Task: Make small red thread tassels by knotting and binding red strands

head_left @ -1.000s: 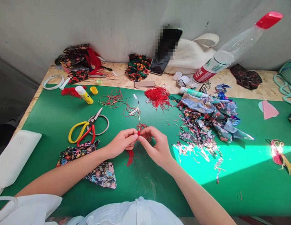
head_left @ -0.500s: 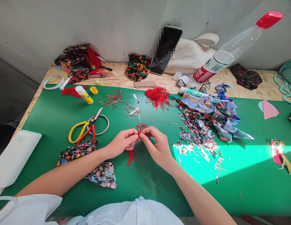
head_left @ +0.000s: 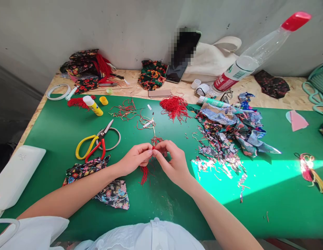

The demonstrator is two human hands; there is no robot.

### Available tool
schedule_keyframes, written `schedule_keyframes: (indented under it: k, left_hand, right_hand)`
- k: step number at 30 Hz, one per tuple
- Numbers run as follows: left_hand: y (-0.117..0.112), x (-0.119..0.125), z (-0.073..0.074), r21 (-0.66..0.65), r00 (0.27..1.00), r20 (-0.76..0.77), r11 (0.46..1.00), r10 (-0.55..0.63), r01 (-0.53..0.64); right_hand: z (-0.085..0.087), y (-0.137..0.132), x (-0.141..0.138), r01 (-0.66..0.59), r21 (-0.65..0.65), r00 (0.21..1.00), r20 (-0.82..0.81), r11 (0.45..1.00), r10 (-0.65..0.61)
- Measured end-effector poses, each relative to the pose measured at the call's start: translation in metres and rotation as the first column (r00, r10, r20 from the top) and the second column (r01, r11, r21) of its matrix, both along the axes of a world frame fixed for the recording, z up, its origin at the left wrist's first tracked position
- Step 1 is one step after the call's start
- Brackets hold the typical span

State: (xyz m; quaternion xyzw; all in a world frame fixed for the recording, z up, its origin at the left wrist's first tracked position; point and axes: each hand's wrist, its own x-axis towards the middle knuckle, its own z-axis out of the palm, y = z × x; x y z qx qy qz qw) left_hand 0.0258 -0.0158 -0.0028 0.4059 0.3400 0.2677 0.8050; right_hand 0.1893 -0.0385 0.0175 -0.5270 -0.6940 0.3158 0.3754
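Right at the centre, the red thread tassel (head_left: 144, 174) hangs above the green mat (head_left: 161, 205), its top pinched by the left hand (head_left: 137, 158) and right hand (head_left: 172, 160), thumbs and fingertips closed, nearly meeting! Just left, yellow-and-red-handled metal scissors (head_left: 101, 138) overlap a silver metal ring (head_left: 119, 139). Farther left, a white rectangular plastic power bank (head_left: 19, 177) shows digits, too faint to read surely. Behind, the clear plastic bottle (head_left: 245, 66) wears a red-and-white label (head_left: 226, 82), its lettering blurred.
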Motion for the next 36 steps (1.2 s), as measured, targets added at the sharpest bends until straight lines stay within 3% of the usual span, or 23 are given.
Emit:
schedule_keyframes:
  k: [9, 12, 15, 18, 21, 27, 36]
  left_hand:
    - [0.0004, 0.0, 0.0024, -0.007, 1.0, -0.003, 1.0, -0.007, 0.007]
    - [0.0001, 0.0, 0.002, -0.023, 1.0, -0.006, 1.0, -0.006, 0.005]
    - [-0.0003, 0.0004, 0.0019, -0.028, 1.0, -0.009, 1.0, -0.015, 0.015]
    - [-0.0005, 0.0, 0.0025, -0.026, 1.0, -0.006, 0.999, -0.024, 0.024]
    - [-0.0004, -0.0011, 0.0032, -0.028, 1.0, -0.001, 0.999, -0.025, 0.025]
    - [-0.0006, -0.001, 0.0025, -0.041, 0.999, -0.023, 0.999, -0.026, 0.025]
    - [-0.0016, -0.0011, 0.0032, -0.003, 0.996, -0.05, 0.997, -0.076, 0.075]
  right_hand:
    - [-0.0029, 0.0, 0.0012, 0.017, 0.02, 1.0, -0.023, 1.0, -0.017]
    - [-0.0042, 0.0007, 0.0034, -0.052, 0.121, 0.998, 0.037, 0.991, 0.048]
    - [-0.0058, 0.0015, 0.0057, -0.168, 0.244, 0.969, 0.219, 0.955, 0.114]
    - [-0.0074, 0.0015, 0.007, -0.2, 0.324, 0.943, 0.32, 0.925, 0.092]
    - [-0.0082, 0.0016, 0.0071, -0.2, 0.375, 0.947, 0.312, 0.905, 0.079]
    - [-0.0084, 0.0035, 0.0079, -0.19, 0.339, 0.932, 0.357, 0.921, 0.061]
    - [-0.0084, 0.0047, 0.0083, -0.299, 0.308, 0.871, 0.474, 0.903, 0.127]
